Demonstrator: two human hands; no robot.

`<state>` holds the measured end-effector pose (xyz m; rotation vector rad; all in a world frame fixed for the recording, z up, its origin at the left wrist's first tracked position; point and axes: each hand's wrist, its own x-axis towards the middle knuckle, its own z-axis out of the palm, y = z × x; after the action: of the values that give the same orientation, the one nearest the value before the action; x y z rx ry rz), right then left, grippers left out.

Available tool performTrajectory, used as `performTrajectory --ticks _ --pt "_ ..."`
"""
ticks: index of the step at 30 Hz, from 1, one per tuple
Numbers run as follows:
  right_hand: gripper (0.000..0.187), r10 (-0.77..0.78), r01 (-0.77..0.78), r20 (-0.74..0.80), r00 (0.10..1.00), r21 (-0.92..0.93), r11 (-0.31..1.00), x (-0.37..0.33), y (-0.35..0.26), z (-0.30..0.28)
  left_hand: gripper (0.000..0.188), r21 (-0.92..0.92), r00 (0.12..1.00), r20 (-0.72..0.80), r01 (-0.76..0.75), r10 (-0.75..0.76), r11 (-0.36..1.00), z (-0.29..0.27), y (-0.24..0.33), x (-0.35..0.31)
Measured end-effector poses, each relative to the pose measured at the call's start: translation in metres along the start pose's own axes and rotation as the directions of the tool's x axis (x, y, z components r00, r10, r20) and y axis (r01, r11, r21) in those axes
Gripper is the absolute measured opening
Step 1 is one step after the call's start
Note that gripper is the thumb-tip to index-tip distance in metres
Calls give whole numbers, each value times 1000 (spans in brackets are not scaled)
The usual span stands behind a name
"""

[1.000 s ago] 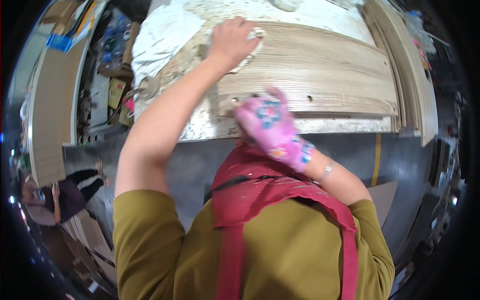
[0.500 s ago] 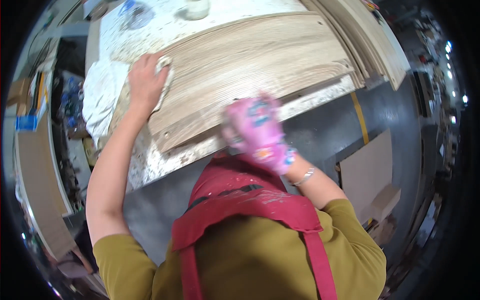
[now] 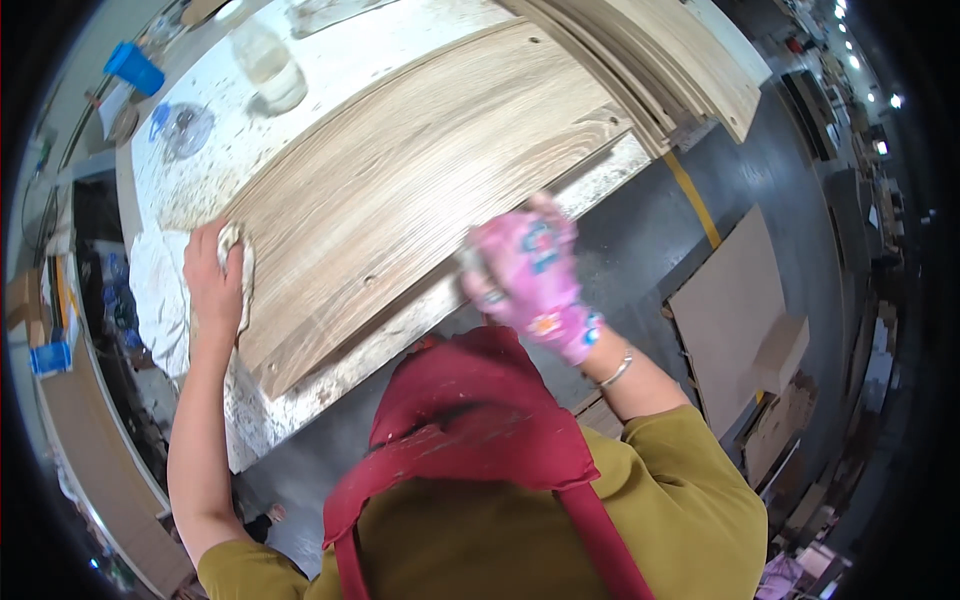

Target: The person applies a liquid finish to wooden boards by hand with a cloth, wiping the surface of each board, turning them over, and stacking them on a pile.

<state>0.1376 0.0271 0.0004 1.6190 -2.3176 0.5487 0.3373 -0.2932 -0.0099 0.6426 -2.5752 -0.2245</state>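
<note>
A wood-grain panel (image 3: 400, 180) lies on the white, stained worktable (image 3: 300, 410). My left hand (image 3: 214, 290) is bare and rests at the panel's left end. It is closed on a folded white cloth (image 3: 243, 285), which shows between thumb and fingers. My right hand (image 3: 530, 275), in a pink patterned glove, is curled at the panel's front edge. Something pale is partly visible at its fingers, but blur and the glove hide what it is.
More wood-grain boards (image 3: 640, 60) are stacked at the right back. A clear bottle with pale liquid (image 3: 275, 75), a blue cup (image 3: 135, 68) and a crumpled clear plastic bottle (image 3: 185, 130) stand or lie behind the panel. White fabric (image 3: 160, 300) hangs at the table's left.
The view has shifted, so the table sits lower and further left, and the bottle and blue cup show more. My gloved right hand is slightly further right along the front edge. My left hand keeps the cloth.
</note>
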Motion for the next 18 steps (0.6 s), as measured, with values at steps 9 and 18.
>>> performTrajectory --ticks 9,18 --pt "21 300 -364 -354 886 -130 922 -1 168 -11 30 -7 997 77 24 -24 1000 -3 0 0" --pt "22 202 -206 -149 968 -14 978 -4 144 -5 27 -13 996 74 44 -42 999 -2 3 -2"
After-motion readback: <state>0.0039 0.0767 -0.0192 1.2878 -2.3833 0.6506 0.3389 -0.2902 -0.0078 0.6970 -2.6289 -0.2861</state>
